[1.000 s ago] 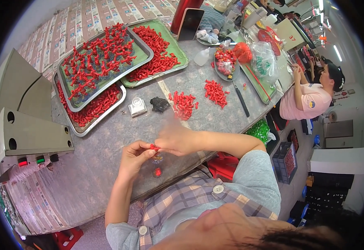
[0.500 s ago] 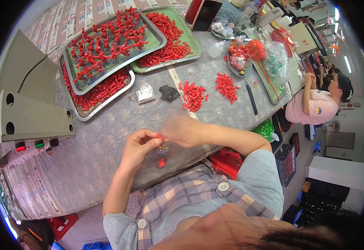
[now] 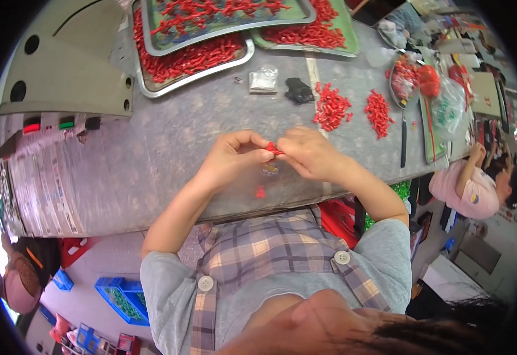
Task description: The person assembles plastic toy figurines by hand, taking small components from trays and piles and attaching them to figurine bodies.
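Note:
Between my left hand (image 3: pixel 233 157) and my right hand (image 3: pixel 309 155) is a small glossy red piece (image 3: pixel 273 149). My left thumb and forefinger pinch one end of it. The fingers of my right hand are closed on the other end, its fingertips partly hidden. Just below the hands, a small clear item (image 3: pixel 269 170) with a yellowish spot is too blurred to name. Closer to the table's front edge lies another small red piece (image 3: pixel 260 191). Beyond my right hand are two loose piles of red pieces, a left pile (image 3: pixel 332 107) and a right pile (image 3: pixel 379 113).
Trays of red pieces overlap at the back, with a metal tray rim (image 3: pixel 211 76) nearest. A small clear box (image 3: pixel 263 80) and a crumpled black lump (image 3: pixel 299 91) lie before them. A grey machine (image 3: pixel 72 65) stands left. A black-handled tool (image 3: pixel 403 142) and a co-worker (image 3: pixel 468 183) are right.
The view has swung, so the table things sit further right and higher. My right hand, smeared by motion before, is now sharp and on the red piece beside my left.

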The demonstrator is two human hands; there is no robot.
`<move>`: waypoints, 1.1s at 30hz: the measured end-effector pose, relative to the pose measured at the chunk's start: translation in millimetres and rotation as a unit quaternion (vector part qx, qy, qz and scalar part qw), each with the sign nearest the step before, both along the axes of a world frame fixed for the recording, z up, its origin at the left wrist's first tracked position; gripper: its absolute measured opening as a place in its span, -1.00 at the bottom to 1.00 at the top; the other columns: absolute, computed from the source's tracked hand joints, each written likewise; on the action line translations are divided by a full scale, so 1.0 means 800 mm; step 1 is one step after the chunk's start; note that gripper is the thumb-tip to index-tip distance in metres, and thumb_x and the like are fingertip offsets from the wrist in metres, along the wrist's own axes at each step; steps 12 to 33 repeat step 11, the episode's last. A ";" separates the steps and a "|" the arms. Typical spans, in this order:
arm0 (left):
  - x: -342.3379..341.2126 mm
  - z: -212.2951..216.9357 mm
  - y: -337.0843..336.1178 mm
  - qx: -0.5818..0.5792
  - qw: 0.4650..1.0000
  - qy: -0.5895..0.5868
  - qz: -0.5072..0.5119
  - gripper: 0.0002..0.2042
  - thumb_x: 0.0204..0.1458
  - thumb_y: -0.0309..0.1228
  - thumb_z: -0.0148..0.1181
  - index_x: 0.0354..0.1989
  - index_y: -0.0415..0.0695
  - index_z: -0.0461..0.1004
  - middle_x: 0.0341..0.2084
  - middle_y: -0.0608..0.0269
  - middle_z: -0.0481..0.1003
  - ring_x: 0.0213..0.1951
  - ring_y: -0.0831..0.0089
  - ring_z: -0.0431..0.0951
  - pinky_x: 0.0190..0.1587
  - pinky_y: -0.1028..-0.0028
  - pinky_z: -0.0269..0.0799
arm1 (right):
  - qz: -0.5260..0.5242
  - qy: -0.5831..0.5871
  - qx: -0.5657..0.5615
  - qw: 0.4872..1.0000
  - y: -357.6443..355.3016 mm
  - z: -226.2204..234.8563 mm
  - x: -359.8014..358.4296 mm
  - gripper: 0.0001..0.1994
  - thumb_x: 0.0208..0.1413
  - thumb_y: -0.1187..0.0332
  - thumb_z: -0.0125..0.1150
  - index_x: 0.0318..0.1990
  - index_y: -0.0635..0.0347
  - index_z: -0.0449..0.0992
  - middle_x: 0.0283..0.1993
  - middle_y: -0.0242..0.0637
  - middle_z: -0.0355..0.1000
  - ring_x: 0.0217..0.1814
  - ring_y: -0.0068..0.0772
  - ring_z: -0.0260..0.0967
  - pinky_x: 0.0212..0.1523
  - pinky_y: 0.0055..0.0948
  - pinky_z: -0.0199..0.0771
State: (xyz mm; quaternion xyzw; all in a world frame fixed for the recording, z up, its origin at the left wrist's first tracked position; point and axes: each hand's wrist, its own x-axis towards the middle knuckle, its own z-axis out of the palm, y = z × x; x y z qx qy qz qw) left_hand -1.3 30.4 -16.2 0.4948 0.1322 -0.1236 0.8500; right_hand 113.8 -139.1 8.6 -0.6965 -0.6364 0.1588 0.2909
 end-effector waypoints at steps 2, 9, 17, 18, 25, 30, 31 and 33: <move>-0.004 -0.004 -0.001 0.007 1.000 0.001 0.008 -0.89 -0.06 -0.54 0.20 -0.33 -0.24 0.48 -0.43 0.26 0.54 -0.35 0.60 0.51 -0.27 0.59 0.41 | -0.006 0.005 -0.007 1.000 0.002 -0.001 -0.002 -0.87 -0.02 0.37 0.11 -0.47 0.16 0.30 -0.58 -0.23 0.24 -0.47 -0.12 0.25 -0.41 -0.24 0.22; -0.009 -0.004 -0.001 0.040 0.999 0.003 -0.014 -0.89 -0.05 -0.54 0.20 -0.32 -0.20 0.50 -0.41 0.30 0.54 -0.33 0.60 0.50 -0.24 0.57 0.41 | -0.009 -0.042 0.009 0.999 -0.002 0.004 -0.007 -0.85 -0.04 0.36 0.15 -0.49 0.14 0.30 -0.58 -0.28 0.24 -0.47 -0.21 0.24 -0.43 -0.30 0.21; -0.009 -0.007 -0.002 0.036 0.999 -0.023 -0.009 -0.87 -0.06 -0.52 0.21 -0.30 -0.18 0.51 -0.39 0.31 0.54 -0.32 0.60 0.50 -0.25 0.58 0.41 | -0.016 -0.074 0.008 0.997 -0.003 0.010 -0.009 -0.85 -0.05 0.35 0.16 -0.49 0.12 0.30 -0.57 -0.31 0.25 -0.46 -0.24 0.25 -0.41 -0.32 0.21; -0.009 -0.007 -0.002 0.036 0.999 -0.023 -0.009 -0.87 -0.06 -0.52 0.21 -0.30 -0.18 0.51 -0.39 0.31 0.54 -0.32 0.60 0.50 -0.25 0.58 0.41 | -0.016 -0.074 0.008 0.997 -0.003 0.010 -0.009 -0.85 -0.05 0.35 0.16 -0.49 0.12 0.30 -0.57 -0.31 0.25 -0.46 -0.24 0.25 -0.41 -0.32 0.21; -0.009 -0.007 -0.002 0.036 0.999 -0.023 -0.009 -0.87 -0.06 -0.52 0.21 -0.30 -0.18 0.51 -0.39 0.31 0.54 -0.32 0.60 0.50 -0.25 0.58 0.41 | -0.016 -0.074 0.008 0.997 -0.003 0.010 -0.009 -0.85 -0.05 0.35 0.16 -0.49 0.12 0.30 -0.57 -0.31 0.25 -0.46 -0.24 0.25 -0.41 -0.32 0.21; -0.009 -0.007 -0.002 0.036 0.999 -0.023 -0.009 -0.87 -0.06 -0.52 0.21 -0.30 -0.18 0.51 -0.39 0.31 0.54 -0.32 0.60 0.50 -0.25 0.58 0.41 | -0.016 -0.074 0.008 0.997 -0.003 0.010 -0.009 -0.85 -0.05 0.35 0.16 -0.49 0.12 0.30 -0.57 -0.31 0.25 -0.46 -0.24 0.25 -0.41 -0.32 0.21; -0.009 -0.007 -0.002 0.036 0.999 -0.023 -0.009 -0.87 -0.06 -0.52 0.21 -0.30 -0.18 0.51 -0.39 0.31 0.54 -0.32 0.60 0.50 -0.25 0.58 0.41 | -0.016 -0.074 0.008 0.997 -0.003 0.010 -0.009 -0.85 -0.05 0.35 0.16 -0.49 0.12 0.30 -0.57 -0.31 0.25 -0.46 -0.24 0.25 -0.41 -0.32 0.21; -0.009 -0.007 -0.002 0.036 0.999 -0.023 -0.009 -0.87 -0.06 -0.52 0.21 -0.30 -0.18 0.51 -0.39 0.31 0.54 -0.32 0.60 0.50 -0.25 0.58 0.41 | -0.016 -0.074 0.008 0.997 -0.003 0.010 -0.009 -0.85 -0.05 0.35 0.16 -0.49 0.12 0.30 -0.57 -0.31 0.25 -0.46 -0.24 0.25 -0.41 -0.32 0.21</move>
